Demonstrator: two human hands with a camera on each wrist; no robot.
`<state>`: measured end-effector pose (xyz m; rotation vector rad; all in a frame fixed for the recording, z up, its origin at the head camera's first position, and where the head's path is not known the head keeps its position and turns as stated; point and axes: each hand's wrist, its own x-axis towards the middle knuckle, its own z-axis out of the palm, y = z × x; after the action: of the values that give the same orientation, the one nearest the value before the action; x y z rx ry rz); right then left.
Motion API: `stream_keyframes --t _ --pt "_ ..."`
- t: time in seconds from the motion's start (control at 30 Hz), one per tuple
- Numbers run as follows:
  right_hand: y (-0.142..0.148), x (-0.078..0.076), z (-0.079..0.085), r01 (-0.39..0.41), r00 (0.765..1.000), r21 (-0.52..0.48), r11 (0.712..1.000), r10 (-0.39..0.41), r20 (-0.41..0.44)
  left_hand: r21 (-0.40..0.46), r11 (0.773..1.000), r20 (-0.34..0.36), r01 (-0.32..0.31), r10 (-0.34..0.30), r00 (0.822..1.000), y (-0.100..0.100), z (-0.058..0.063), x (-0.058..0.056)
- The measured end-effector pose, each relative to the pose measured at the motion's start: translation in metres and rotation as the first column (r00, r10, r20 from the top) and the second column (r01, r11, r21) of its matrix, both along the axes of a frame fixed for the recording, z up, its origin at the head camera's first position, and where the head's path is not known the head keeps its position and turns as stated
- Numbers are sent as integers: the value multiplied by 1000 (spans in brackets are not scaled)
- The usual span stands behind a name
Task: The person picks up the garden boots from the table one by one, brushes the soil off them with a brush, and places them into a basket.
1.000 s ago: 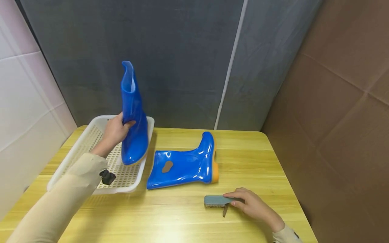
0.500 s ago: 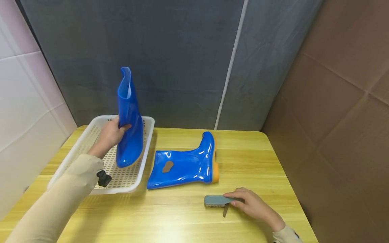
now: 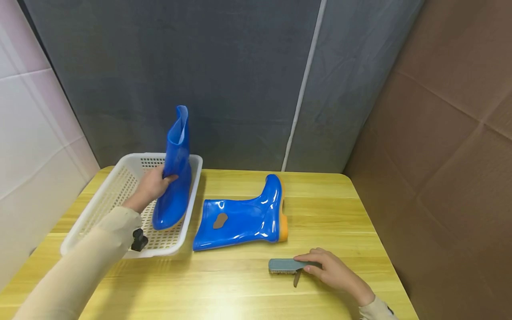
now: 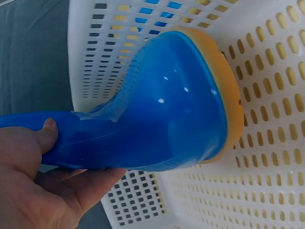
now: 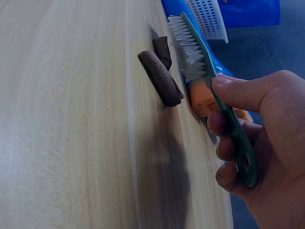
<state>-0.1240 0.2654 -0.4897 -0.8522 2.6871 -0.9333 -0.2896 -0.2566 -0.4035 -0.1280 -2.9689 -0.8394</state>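
Observation:
My left hand (image 3: 154,184) grips a blue rain boot (image 3: 178,186) by its shaft. The boot stands upright, slightly tilted, inside a white perforated plastic basket (image 3: 198,165); in the left wrist view its orange sole (image 4: 231,95) is close over the basket floor. A second blue rain boot (image 3: 244,218) lies on its side on the table, a brown patch (image 3: 220,220) on its shaft. My right hand (image 3: 330,269) holds a scrub brush (image 3: 283,265) by its grey-green handle, white bristles toward the table. Just below the bristles lie brown curled pieces (image 5: 161,78).
The basket sits at the left of a wood-grain table (image 3: 224,284). A dark grey wall (image 3: 240,89) rises behind the table's far edge. White sheeting (image 3: 36,133) borders the left side and a brown panel (image 3: 448,178) the right.
My left hand has lowered the boot deeper into the basket, moving it slightly left, then back right. The right hand and brush have stayed in place.

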Motion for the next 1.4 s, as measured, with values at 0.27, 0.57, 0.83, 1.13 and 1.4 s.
stream_keyframes --t 0.27,0.57,0.83,1.13,1.4 --pt "0 2 0 20 999 18 1000 -21 36 -37 999 25 19 -18 1000 3 -8 5" --pt "1 2 -2 36 999 46 998 -38 30 -17 997 147 72 -69 987 10 -4 7" --pt "1 3 -2 37 998 45 998 -39 47 -48 989 219 137 -123 968 8 -6 8" --pt "1 2 -3 23 1000 24 999 -23 17 -101 980 311 174 -135 941 11 -2 12" --pt "0 1 -4 25 999 19 999 -26 26 -111 979 343 170 -123 931 13 0 15"
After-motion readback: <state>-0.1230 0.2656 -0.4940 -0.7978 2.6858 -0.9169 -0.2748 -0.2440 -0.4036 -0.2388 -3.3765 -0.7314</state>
